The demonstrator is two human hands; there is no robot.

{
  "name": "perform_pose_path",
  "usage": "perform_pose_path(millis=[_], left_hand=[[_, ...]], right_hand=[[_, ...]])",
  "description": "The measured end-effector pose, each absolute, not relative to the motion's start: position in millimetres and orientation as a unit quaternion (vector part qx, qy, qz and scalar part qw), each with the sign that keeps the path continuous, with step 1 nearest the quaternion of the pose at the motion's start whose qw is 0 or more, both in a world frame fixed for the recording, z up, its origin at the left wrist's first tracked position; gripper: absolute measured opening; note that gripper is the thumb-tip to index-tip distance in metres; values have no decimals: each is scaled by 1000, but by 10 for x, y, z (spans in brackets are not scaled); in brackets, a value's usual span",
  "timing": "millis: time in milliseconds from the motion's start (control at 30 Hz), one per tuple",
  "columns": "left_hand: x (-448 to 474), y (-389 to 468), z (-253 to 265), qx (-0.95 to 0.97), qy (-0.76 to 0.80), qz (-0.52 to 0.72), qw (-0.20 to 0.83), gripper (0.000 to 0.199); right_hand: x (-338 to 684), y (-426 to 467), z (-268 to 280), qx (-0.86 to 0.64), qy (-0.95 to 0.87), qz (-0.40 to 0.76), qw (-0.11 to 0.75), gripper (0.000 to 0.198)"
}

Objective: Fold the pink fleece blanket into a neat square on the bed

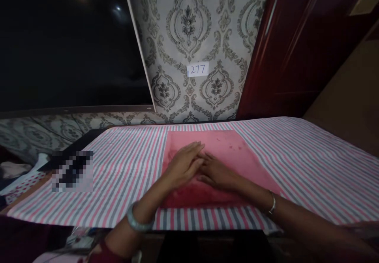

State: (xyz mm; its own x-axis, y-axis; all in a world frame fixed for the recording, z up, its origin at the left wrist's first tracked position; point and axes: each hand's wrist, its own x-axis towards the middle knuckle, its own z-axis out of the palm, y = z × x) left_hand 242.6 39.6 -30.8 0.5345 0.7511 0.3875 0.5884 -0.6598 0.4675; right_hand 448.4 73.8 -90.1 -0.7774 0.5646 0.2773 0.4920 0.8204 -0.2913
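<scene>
A flat, pink-red sheet lies on a striped cloth; its left and near parts look darker, and a few small marks show at its far right. I cannot tell what it is made of. Over the middle of it, my left hand reaches in with fingers stretched out. My right hand comes from the other side, its fingers also extended, and the fingertips of both hands meet or overlap. Neither hand grips anything that I can see. How firmly they touch the sheet is hard to tell.
The pink, grey and white striped cloth covers the table. At its left lies a dark object, blurred by pixels. Behind stand a large dark screen, a patterned wall with a paper label reading 277, and a dark red glossy panel.
</scene>
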Motion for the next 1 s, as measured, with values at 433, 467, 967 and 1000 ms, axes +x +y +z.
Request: perform_pose_path(millis=[433,467,967,1000], left_hand=[[2199,1855,-608,834,545,24,84,61],[2149,1905,-602,830,550,26,88,61],[1964,2058,-729,823,560,46,86,63],[1975,2062,-708,820,565,33,83,64]], right_hand=[[4492,650,-1058,-308,-934,131,127,56],[4493,649,-1068,-307,-934,129,132,57],[4450,640,-1001,-325,-923,161,127,55],[4448,638,-994,-326,-923,162,128,55]])
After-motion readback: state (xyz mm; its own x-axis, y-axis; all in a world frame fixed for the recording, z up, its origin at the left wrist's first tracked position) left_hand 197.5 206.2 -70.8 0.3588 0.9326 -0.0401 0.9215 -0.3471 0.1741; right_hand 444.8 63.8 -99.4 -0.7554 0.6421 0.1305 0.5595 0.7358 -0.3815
